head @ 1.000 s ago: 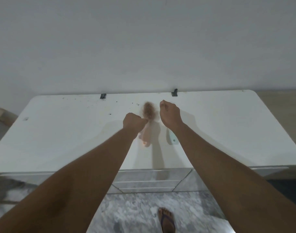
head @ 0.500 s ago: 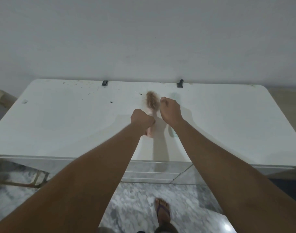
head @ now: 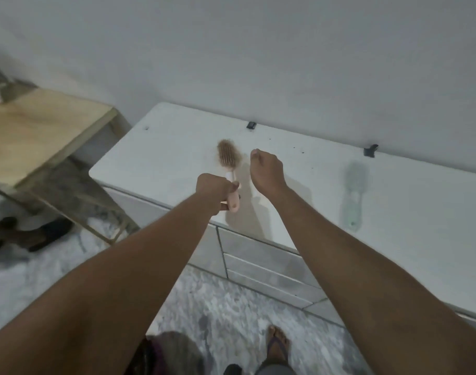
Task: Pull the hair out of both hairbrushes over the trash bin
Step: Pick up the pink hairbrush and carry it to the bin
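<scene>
Left grip (head: pixel 214 188) clasps the pink hairbrush (head: pixel 229 169) handle, arm outstretched; right grip (head: pixel 266 169) loosely curled, empty.

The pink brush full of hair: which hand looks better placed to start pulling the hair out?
Probably the right hand. It is free and hovers beside the hairy head of the pink brush, while the left hand grips its handle.

The view swings left, so a wooden table (head: pixel 36 131) and the whole green hairbrush (head: pixel 353 194) come into sight. The left hand (head: pixel 214 190) carries the pink hairbrush (head: pixel 228 169) away from the right hand (head: pixel 268 167).
</scene>
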Motion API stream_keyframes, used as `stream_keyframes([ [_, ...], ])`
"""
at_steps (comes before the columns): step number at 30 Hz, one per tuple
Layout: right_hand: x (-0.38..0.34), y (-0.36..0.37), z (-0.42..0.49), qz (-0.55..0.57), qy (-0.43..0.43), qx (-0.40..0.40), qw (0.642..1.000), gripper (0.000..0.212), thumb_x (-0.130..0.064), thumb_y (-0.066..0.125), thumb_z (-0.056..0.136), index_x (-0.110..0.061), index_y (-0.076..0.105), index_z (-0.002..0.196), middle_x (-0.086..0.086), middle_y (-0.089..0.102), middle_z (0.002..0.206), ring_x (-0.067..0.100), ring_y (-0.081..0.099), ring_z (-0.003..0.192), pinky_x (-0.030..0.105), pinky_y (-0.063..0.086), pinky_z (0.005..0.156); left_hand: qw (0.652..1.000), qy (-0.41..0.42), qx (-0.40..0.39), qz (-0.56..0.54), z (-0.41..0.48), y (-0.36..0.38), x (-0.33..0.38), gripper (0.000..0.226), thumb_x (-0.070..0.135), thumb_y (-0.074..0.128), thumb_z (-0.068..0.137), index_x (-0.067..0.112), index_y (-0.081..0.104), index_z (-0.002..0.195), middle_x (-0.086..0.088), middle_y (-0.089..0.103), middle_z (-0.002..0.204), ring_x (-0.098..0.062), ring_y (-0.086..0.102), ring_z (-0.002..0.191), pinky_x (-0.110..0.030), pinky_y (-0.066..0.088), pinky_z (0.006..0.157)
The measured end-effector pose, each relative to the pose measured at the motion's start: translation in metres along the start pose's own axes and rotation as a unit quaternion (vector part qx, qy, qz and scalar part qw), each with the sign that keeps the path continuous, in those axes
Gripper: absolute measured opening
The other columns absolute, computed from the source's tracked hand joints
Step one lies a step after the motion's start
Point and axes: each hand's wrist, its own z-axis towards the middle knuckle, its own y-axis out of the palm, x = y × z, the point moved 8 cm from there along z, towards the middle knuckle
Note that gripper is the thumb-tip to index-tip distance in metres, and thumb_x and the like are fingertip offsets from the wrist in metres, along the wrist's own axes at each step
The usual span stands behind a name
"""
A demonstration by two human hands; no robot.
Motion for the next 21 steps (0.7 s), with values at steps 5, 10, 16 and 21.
stream_keyframes([
  [5, -0.084, 0.113, -0.037, 0.016, -0.070, -0.102, 0.992, 0.044, -0.025, 0.033, 0.102, -0.029, 0.032, 0.057, -0.008, 0.039, 0.057, 0.010, 0.039, 0.058, 0.026, 0.028, 0.059, 0.993, -0.022, 0.084, -0.079, -0.019, -0.131, -0.041, 0.017, 0.003, 0.074, 0.087, 0.005, 0.059, 0.078, -0.017, 0.070, 0.078, -0.028, 0.073, 0.070, -0.040, 0.060, 0.054],
  [10, -0.156, 0.226, -0.107, 0.019, -0.143, -0.201, 0.969, 0.044, -0.024, 0.034, 0.102, -0.026, 0.032, 0.057, -0.007, 0.042, 0.060, 0.019, 0.042, 0.066, 0.027, 0.030, 0.066, 0.975, -0.037, 0.171, -0.136, -0.053, -0.256, -0.109, 0.020, 0.007, 0.073, 0.088, 0.001, 0.062, 0.103, -0.016, 0.071, 0.090, -0.026, 0.074, 0.074, -0.039, 0.059, 0.056],
  [16, -0.192, 0.339, -0.210, 0.031, -0.186, -0.308, 0.933, 0.045, -0.032, 0.036, 0.103, -0.020, 0.045, 0.061, -0.004, 0.050, 0.064, 0.010, 0.047, 0.061, 0.027, 0.031, 0.056, 0.945, -0.064, 0.260, -0.187, -0.107, -0.363, -0.211, 0.040, 0.005, 0.075, 0.087, -0.004, 0.059, 0.123, -0.024, 0.072, 0.100, -0.029, 0.076, 0.082, -0.046, 0.062, 0.067],
  [21, -0.181, 0.415, -0.296, 0.049, -0.195, -0.386, 0.900, 0.043, -0.027, 0.037, 0.102, -0.021, 0.039, 0.059, 0.001, 0.048, 0.063, 0.023, 0.050, 0.066, 0.035, 0.041, 0.065, 0.918, -0.102, 0.311, -0.224, -0.139, -0.399, -0.307, 0.034, 0.005, 0.075, 0.086, -0.003, 0.062, 0.117, -0.024, 0.072, 0.100, -0.030, 0.076, 0.081, -0.051, 0.061, 0.073],
])
